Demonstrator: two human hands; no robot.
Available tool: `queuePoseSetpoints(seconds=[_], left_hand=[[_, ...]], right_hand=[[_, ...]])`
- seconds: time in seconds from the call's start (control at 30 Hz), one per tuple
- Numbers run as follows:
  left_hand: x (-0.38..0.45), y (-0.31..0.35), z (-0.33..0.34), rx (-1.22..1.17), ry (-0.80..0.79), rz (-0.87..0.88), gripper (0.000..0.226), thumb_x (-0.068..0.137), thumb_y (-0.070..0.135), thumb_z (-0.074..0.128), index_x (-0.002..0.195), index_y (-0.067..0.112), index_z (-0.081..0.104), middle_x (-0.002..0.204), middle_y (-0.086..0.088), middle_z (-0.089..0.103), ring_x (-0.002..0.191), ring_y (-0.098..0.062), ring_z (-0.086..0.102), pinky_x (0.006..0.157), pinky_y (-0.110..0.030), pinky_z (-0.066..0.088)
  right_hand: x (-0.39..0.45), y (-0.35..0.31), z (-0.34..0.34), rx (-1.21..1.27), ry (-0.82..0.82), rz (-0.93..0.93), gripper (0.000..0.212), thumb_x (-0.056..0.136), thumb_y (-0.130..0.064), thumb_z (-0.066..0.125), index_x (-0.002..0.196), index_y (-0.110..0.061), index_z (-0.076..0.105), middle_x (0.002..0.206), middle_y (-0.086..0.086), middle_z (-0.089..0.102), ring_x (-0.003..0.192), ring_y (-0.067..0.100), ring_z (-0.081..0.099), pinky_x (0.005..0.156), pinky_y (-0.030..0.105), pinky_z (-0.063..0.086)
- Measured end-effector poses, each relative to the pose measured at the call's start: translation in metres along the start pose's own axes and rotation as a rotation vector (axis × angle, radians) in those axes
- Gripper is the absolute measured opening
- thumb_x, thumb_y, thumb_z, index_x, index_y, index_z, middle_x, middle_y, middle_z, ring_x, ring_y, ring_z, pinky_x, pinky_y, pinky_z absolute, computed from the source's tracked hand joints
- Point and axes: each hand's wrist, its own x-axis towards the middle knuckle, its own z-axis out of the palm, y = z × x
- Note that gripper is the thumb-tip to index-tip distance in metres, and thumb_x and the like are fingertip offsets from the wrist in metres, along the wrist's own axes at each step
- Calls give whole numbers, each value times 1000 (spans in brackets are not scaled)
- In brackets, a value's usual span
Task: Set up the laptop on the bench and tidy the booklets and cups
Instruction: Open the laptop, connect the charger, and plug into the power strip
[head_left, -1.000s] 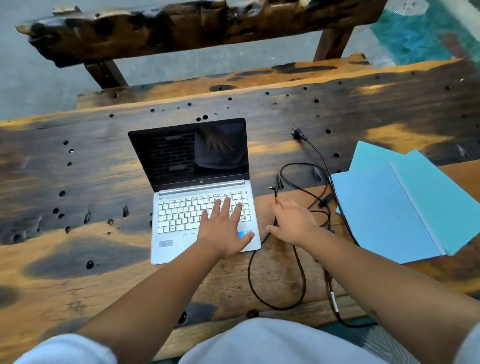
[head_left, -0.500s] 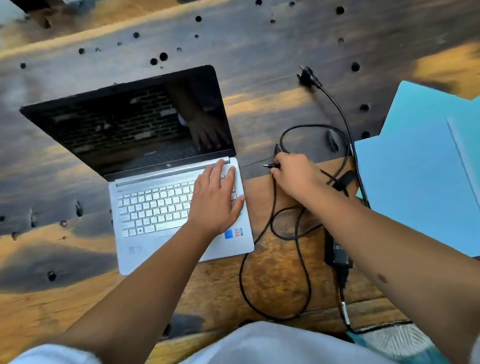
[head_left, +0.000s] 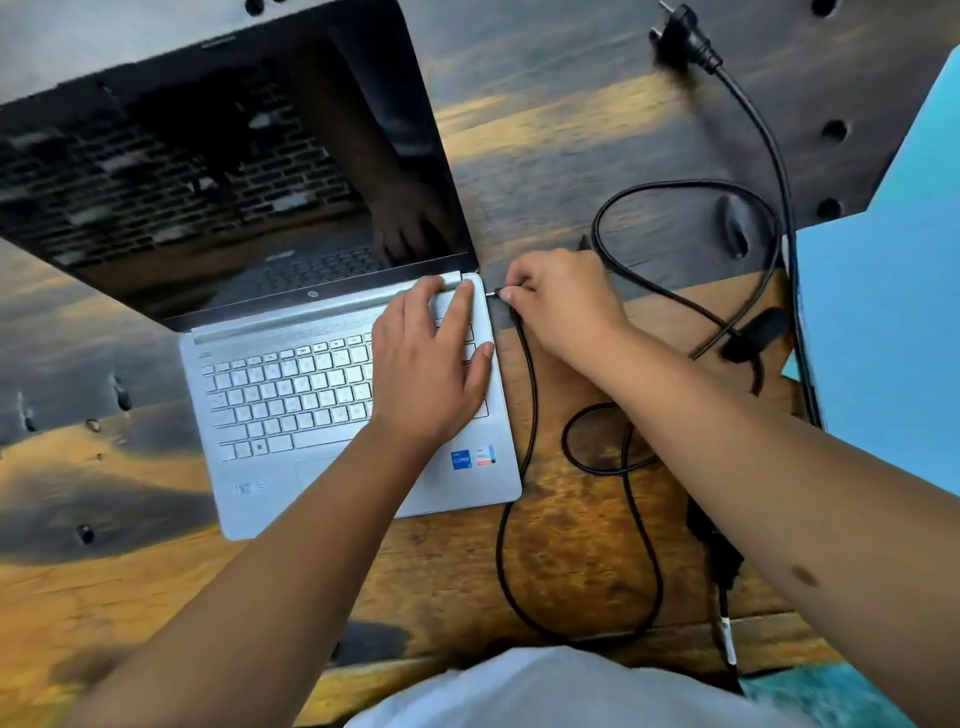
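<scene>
On the dark, pitted bench (head_left: 545, 130), our left hand (head_left: 431, 364) lies flat on the open laptop (head_left: 291, 405). Our right hand (head_left: 556, 301) pinches the charger plug (head_left: 494, 294) beside its right edge; misaligned, it could jam or shove the laptop.

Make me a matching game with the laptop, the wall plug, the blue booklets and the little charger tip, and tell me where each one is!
1. laptop
2. wall plug
3. blue booklets
4. charger tip

A. pinched in the right hand
B. at the right edge
C. under the left hand
D. lying loose at the far end of the bench

Pairs: 1-C, 2-D, 3-B, 4-A
</scene>
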Motion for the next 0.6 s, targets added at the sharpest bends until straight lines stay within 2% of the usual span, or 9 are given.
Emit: queuePoseSetpoints(seconds=[0.2, 0.6], left_hand=[[1, -2, 3, -2, 5, 2, 58, 88, 44, 53, 139, 18, 46, 137, -13, 45, 118, -33, 45, 92, -44, 35], [-1, -6, 8, 92, -26, 36, 60, 93, 48, 44, 146, 19, 41, 142, -15, 43, 124, -36, 41, 97, -48, 33]], right_hand=[[4, -1, 0, 56, -12, 11, 14, 92, -29, 66, 93, -18, 75, 95, 7, 75, 96, 26, 65, 88, 31, 47], [6, -9, 5, 24, -3, 15, 15, 92, -23, 63, 98, -18, 75, 100, 13, 73, 97, 33, 66, 87, 38, 54]])
